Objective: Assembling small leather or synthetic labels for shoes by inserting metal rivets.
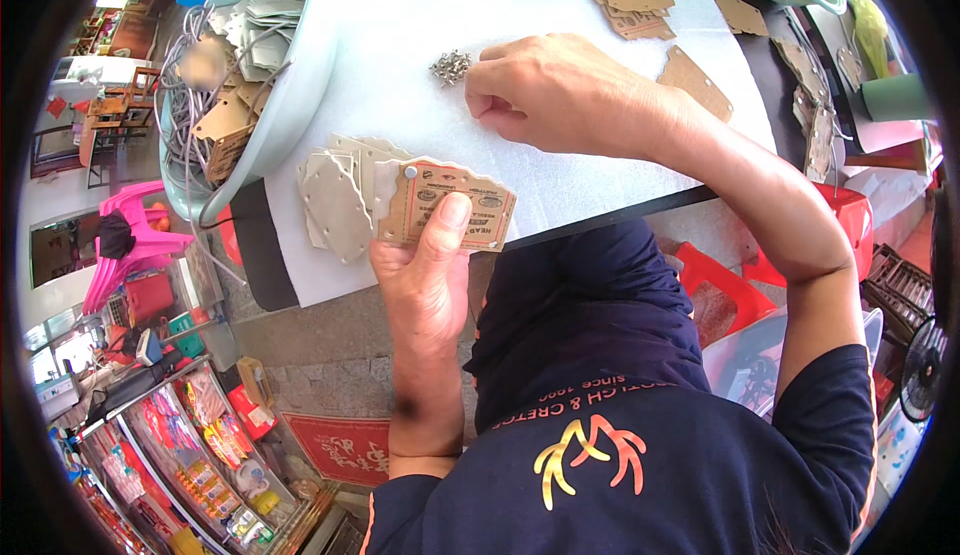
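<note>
Your left hand (pixel 428 273) is pinching a thin, stiff card tag (pixel 455 207) at its lower edge, over the desk (pixel 560 175) rim. Your right hand (pixel 545 90) is curling, fingertips picking at the tiny rivets (pixel 451 67); they're probably light and slippery.

a table (pixel 420 75) with a white top and a dark edge fills the upper middle of the frame. under it, at lower centre, lies a grey stone-tiled floor (pixel 330 355). at the left edge stands a stack of pink plastic chairs (pixel 135 240), and above them, in the upper left corner, wooden chairs (pixel 125 95) on a pale floor in bright daylight. red plastic stools (pixel 745 275) show at right of centre below the table edge. a black fan (pixel 922 367) sits at the far right edge. a red mat (pixel 340 450) lies at lower left.
</note>
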Demonstrator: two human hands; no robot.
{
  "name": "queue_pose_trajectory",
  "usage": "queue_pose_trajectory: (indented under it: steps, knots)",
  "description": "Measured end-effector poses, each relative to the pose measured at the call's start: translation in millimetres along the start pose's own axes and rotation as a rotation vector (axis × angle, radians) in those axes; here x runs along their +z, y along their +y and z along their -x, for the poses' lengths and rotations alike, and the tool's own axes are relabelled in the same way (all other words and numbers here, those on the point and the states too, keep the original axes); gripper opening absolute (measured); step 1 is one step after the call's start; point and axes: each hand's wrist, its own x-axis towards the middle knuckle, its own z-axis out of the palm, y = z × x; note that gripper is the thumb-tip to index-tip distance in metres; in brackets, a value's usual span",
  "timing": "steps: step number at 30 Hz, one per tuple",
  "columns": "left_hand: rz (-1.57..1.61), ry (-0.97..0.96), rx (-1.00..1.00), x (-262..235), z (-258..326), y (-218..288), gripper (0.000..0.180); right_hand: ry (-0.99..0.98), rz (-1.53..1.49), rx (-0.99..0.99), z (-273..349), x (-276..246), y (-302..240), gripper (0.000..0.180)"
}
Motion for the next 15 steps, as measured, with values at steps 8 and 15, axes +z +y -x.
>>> queue_pose_trajectory:
  steps: [8, 15]
  knots:
    - [0.005, 0.008, 0.014, -1.5, 0.1, -1.5, 0.032, -0.12, 0.131, 0.043, -3.9, -4.8, -3.0, 0.008]
    - [0.009, -0.003, 0.01, -1.1, -1.0, -0.1, 0.032, -0.073, 0.128, -0.078, 3.7, -5.1, -10.3, 0.007]
